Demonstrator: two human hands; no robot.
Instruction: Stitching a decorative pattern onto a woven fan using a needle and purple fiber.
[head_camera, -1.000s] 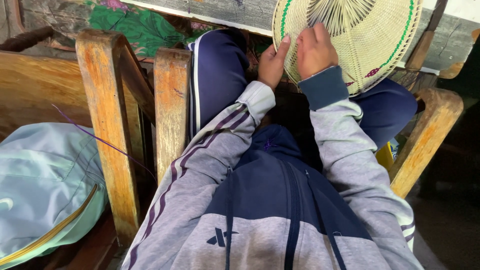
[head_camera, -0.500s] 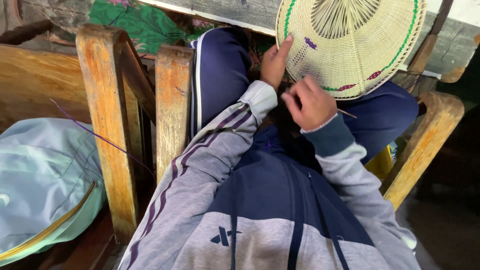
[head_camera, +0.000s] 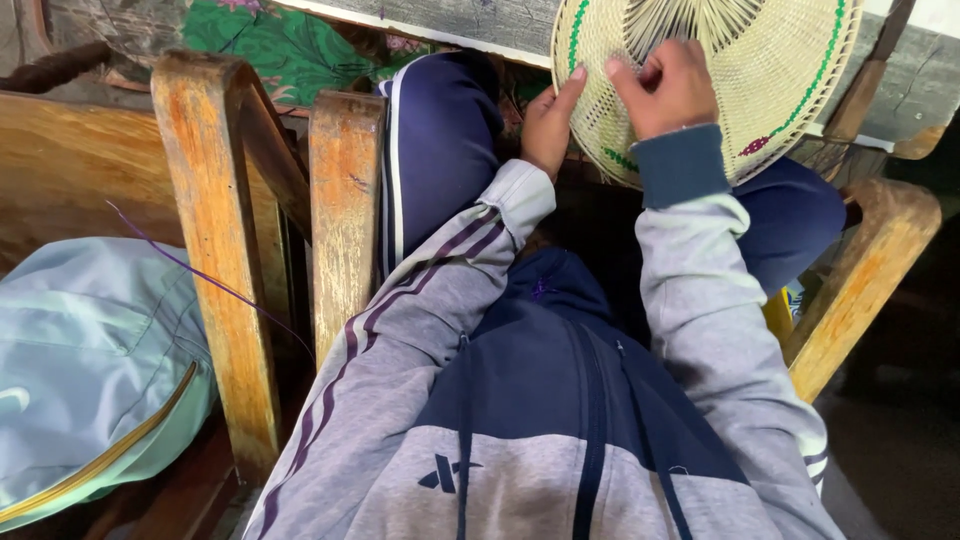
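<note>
Head view looks down on a person who sits on a wooden chair (head_camera: 230, 250) with worn orange-brown arms. This chair is the largest thing; its left arm and a second upright post fill the left middle, and its right arm (head_camera: 860, 290) runs slanted at the right side. Beyond the chair, at the top edge, a grey wooden plank (head_camera: 480, 20) crosses the picture, with a green patterned cloth (head_camera: 290, 50) under it at the top left. The floor at the lower right corner is dark and I cannot tell what is on it.

A pale blue bag (head_camera: 90, 370) with a yellow zip lies left of the chair's left arm, near the lower left corner. A thin purple strand (head_camera: 210, 280) hangs across this arm.

The round woven fan (head_camera: 760, 70), pale straw with a green line near its rim, stands over the knees at the top right, its upper part cut by the picture edge. The left hand (head_camera: 550, 125) holds the fan's left rim, thumb in front of the weave. The right hand (head_camera: 665, 90) lies on the face of the fan, fingers curled and pinching at the weave; what they grasp is too small to see.

Between the chair arms the lap leaves little open room; both sleeves stay close together.
</note>
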